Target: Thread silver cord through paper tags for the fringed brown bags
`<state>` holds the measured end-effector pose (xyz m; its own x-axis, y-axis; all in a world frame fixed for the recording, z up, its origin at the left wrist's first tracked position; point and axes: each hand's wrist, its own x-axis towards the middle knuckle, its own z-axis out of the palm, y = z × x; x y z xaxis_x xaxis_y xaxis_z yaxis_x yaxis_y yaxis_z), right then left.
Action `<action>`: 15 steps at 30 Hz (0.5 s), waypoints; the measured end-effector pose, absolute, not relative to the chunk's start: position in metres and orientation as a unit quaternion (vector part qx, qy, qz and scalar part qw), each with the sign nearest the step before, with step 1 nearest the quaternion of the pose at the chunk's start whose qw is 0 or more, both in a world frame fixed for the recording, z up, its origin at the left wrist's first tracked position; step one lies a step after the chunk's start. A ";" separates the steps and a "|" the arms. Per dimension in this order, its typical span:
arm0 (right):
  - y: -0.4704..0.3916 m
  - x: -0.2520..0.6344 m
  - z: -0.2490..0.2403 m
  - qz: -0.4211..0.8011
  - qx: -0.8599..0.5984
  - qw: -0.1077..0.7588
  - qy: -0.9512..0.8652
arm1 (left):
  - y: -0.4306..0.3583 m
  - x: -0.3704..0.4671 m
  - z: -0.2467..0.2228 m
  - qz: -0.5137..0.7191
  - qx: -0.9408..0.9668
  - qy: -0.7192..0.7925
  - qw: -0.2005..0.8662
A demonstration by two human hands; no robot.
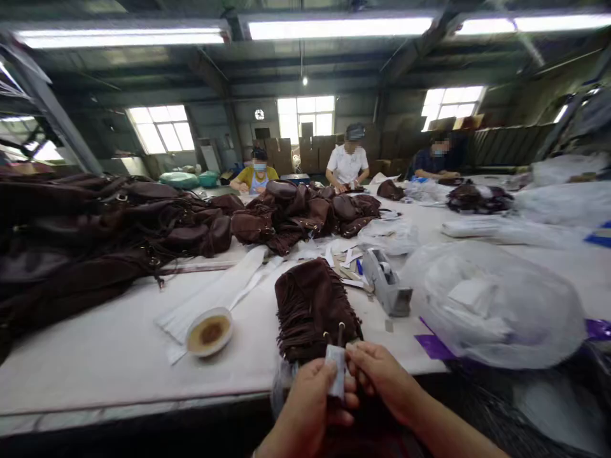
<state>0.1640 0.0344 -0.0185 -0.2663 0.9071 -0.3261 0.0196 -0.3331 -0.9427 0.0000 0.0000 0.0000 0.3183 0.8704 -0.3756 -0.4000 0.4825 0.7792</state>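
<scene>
While the left grip (308, 394) pinches a pale packet (336, 374), the fringed bag (312, 299) lies just beyond.

Dark brown fringed leather-look bag (310, 292) is matt, its round gold eyelets (342, 325) shiny metal; big translucent rounded bag (520, 302) is wrinkled glossy plastic; grey tape dispenser (397, 298) looks smooth; white tabletop (109, 362), matt.

Single view, worn on your head: faces forward and down. Your left hand (309, 397) and right hand (379, 370) sit near, low in frame. Table (119, 362) runs away beyond the hands and wide to either side; windows (306, 121) far past them, ceiling lights (341, 28) above.
</scene>
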 end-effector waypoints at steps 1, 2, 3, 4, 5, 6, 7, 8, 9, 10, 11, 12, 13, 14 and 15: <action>0.034 0.159 -0.017 0.668 -0.478 0.339 -0.459 | 0.000 0.000 0.001 0.419 0.282 0.398 0.766; 0.034 0.155 -0.016 0.685 -0.461 0.338 -0.452 | 0.000 0.000 0.001 0.419 0.277 0.392 0.771; 0.034 0.151 -0.015 0.698 -0.447 0.341 -0.444 | 0.000 0.000 0.002 0.419 0.273 0.391 0.773; 0.034 0.147 -0.014 0.706 -0.438 0.346 -0.436 | -0.001 0.000 0.002 0.418 0.271 0.395 0.772; 0.034 0.145 -0.014 0.712 -0.433 0.357 -0.423 | -0.002 -0.001 0.001 0.418 0.272 0.403 0.767; 0.035 0.143 -0.015 0.711 -0.432 0.370 -0.413 | -0.004 -0.002 0.000 0.416 0.275 0.416 0.761; 0.035 0.142 -0.016 0.706 -0.435 0.385 -0.405 | -0.006 -0.003 -0.001 0.411 0.276 0.433 0.754; 0.035 0.142 -0.017 0.700 -0.438 0.397 -0.400 | -0.008 -0.005 -0.003 0.404 0.276 0.450 0.747; 0.035 0.141 -0.018 0.695 -0.441 0.405 -0.398 | -0.011 -0.006 -0.005 0.398 0.276 0.464 0.742; 0.035 0.140 -0.020 0.693 -0.442 0.409 -0.396 | -0.013 -0.008 -0.007 0.395 0.278 0.472 0.737; 0.034 0.139 -0.022 0.696 -0.440 0.411 -0.391 | -0.016 -0.009 -0.009 0.394 0.281 0.477 0.734; 0.032 0.138 -0.023 0.701 -0.438 0.412 -0.384 | -0.018 -0.009 -0.011 0.396 0.287 0.479 0.729; 0.030 0.136 -0.024 0.706 -0.437 0.412 -0.376 | -0.019 -0.010 -0.013 0.399 0.294 0.482 0.723; 0.029 0.135 -0.025 0.706 -0.439 0.411 -0.374 | -0.020 -0.010 -0.015 0.401 0.304 0.486 0.715; 0.028 0.135 -0.025 0.701 -0.444 0.408 -0.381 | -0.020 -0.010 -0.017 0.400 0.315 0.493 0.706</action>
<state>0.1349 0.0275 -0.0252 -0.2730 0.9103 -0.3111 -0.2338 -0.3764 -0.8965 -0.0105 -0.0201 -0.0169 0.1948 0.8748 -0.4436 -0.2530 0.4817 0.8390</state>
